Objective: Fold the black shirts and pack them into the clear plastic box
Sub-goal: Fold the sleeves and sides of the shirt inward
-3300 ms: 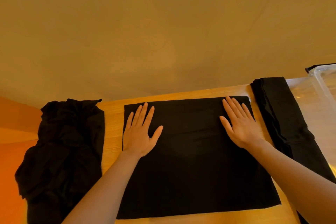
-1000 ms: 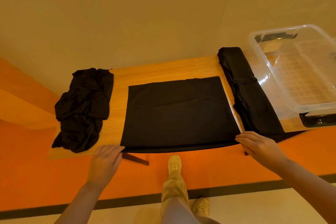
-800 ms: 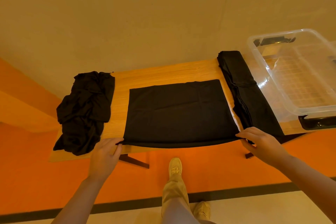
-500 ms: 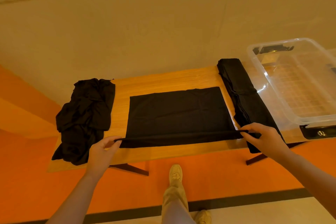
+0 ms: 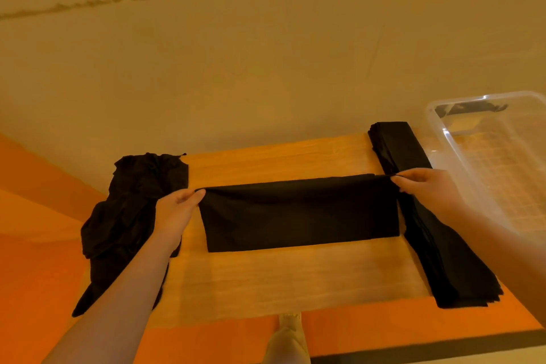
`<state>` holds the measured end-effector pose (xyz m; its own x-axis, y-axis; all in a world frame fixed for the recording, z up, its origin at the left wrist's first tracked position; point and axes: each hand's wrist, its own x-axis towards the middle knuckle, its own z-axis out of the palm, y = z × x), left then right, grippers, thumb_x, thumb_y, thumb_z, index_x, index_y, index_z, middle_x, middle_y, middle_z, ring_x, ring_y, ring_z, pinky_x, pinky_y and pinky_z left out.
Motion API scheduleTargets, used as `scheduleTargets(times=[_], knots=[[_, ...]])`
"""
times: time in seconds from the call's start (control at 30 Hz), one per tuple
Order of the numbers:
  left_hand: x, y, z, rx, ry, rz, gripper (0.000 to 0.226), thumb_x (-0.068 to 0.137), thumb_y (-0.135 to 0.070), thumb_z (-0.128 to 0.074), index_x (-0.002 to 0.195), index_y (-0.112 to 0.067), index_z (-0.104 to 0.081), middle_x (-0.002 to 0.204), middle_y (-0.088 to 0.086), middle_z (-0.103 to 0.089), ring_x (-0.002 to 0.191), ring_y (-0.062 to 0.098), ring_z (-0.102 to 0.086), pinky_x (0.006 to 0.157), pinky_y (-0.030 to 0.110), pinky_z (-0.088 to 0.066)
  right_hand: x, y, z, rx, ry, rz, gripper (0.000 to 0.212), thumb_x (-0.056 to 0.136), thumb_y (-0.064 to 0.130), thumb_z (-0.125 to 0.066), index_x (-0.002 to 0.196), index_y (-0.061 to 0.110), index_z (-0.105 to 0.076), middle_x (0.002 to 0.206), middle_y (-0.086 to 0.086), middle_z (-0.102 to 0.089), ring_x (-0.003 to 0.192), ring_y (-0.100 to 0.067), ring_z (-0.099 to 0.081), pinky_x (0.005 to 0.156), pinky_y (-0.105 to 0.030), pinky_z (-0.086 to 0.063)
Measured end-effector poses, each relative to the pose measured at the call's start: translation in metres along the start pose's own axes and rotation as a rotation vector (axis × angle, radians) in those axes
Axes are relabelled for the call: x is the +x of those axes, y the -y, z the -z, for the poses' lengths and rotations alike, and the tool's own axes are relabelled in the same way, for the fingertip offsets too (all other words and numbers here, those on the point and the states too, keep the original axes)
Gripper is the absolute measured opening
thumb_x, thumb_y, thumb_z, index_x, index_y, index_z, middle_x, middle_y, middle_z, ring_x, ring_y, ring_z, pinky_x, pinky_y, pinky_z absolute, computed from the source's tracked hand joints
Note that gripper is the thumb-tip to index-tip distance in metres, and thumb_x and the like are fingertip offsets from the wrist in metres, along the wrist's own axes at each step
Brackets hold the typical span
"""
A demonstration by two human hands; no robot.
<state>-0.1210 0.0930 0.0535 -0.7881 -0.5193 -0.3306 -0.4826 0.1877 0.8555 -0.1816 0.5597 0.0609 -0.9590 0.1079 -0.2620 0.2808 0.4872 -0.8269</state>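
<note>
Shirt mid-fold, table centre.
Its raised edge is pinched at both ends by left hand (image 5: 177,210) and right hand (image 5: 425,186); shirt (image 5: 298,216) runs left-right.

left hand (image 5: 177,210) and right hand (image 5: 425,186) reach forward, well apart, each pinching cloth between thumb and fingers, forearms bare.
</note>
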Motion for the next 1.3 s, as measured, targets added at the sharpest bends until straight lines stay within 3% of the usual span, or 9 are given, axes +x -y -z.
scheduleTargets(times=[0.13,0.33,0.47,0.57,0.63,0.8,0.93,1.3], knots=[[0.039,-0.027,-0.019,-0.033,-0.026,0.026,0.037,0.088,-0.026,-0.069,0.121,-0.011,-0.065,0.113,0.004,-0.066,0.109,0.018,-0.059,0.096,0.033,-0.046,0.038,0.025,-0.014,0.02,-0.071,-0.046,0.018,0.09,0.026,-0.065,0.104,0.015,-0.069,0.088,0.004,-0.066,0.085,-0.008,-0.06,0.079,-0.023,-0.044],[0.057,-0.044,-0.036,-0.02,-0.025,0.025,0.033,0.089,-0.029,-0.067,0.118,-0.013,-0.066,0.108,-0.001,-0.065,0.105,0.014,-0.058,0.089,0.028,-0.044,0.056,0.037,-0.034,-0.026,-0.063,-0.069,0.016,0.092,0.025,-0.062,0.103,0.016,-0.069,0.092,0.001,-0.067,0.093,-0.017,-0.063,0.085,-0.032,-0.049],[0.033,-0.05,-0.039,0.043,-0.018,-0.053,0.025,0.09,-0.03,-0.065,0.111,-0.016,-0.069,0.1,-0.007,-0.066,0.097,0.007,-0.059,0.086,0.024,-0.045,0.035,0.045,-0.04,0.029,-0.044,-0.054,0.012,0.092,0.024,-0.062,0.097,0.016,-0.069,0.085,-0.001,-0.068,0.085,-0.017,-0.065,0.079,-0.031,-0.051],[-0.007,-0.055,-0.049,0.05,0.069,-0.144,0.007,0.089,-0.03,-0.066,0.095,-0.028,-0.069,0.089,-0.015,-0.067,0.084,-0.004,-0.061,0.076,0.015,-0.047,0.006,0.057,-0.055,0.094,-0.03,-0.031,0.007,0.09,0.022,-0.063,0.092,0.019,-0.07,0.086,0.001,-0.07,0.084,-0.012,-0.066,0.071,-0.022,-0.047],[-0.036,-0.055,-0.063,0.047,0.141,-0.211,0.006,0.088,-0.029,-0.067,0.093,-0.031,-0.069,0.087,-0.013,-0.07,0.083,-0.007,-0.063,0.07,0.01,-0.049,-0.014,0.067,-0.071,0.162,-0.004,-0.032,0.007,0.089,0.022,-0.065,0.09,0.021,-0.071,0.084,0.003,-0.072,0.083,-0.011,-0.068,0.073,-0.025,-0.051],[-0.086,-0.05,-0.105,0.036,0.19,-0.363,0.015,0.084,-0.024,-0.071,0.097,-0.031,-0.069,0.087,-0.019,-0.068,0.089,-0.008,-0.062,0.075,0.009,-0.049,-0.059,0.096,-0.121,0.338,0.141,-0.036,0.012,0.088,0.024,-0.064,0.098,0.022,-0.071,0.091,0.007,-0.073,0.088,-0.003,-0.068,0.075,-0.021,-0.053],[-0.106,-0.046,-0.122,-0.023,0.156,-0.437,0.024,0.086,-0.016,-0.069,0.095,-0.038,-0.065,0.088,-0.02,-0.067,0.091,-0.005,-0.063,0.074,0.01,-0.05,-0.075,0.104,-0.153,0.438,0.08,-0.09,0.013,0.087,0.026,-0.067,0.097,0.024,-0.073,0.09,0.008,-0.074,0.09,-0.005,-0.068,0.083,-0.028,-0.054],[-0.105,-0.043,-0.121,-0.03,0.049,-0.476,0.018,0.089,-0.02,-0.065,0.105,-0.026,-0.069,0.098,-0.018,-0.065,0.098,-0.005,-0.06,0.078,0.009,-0.049,-0.085,0.106,-0.15,0.47,0.137,-0.096,0.02,0.089,0.021,-0.064,0.107,0.02,-0.072,0.098,0.007,-0.074,0.096,-0.002,-0.066,0.081,-0.022,-0.051]])
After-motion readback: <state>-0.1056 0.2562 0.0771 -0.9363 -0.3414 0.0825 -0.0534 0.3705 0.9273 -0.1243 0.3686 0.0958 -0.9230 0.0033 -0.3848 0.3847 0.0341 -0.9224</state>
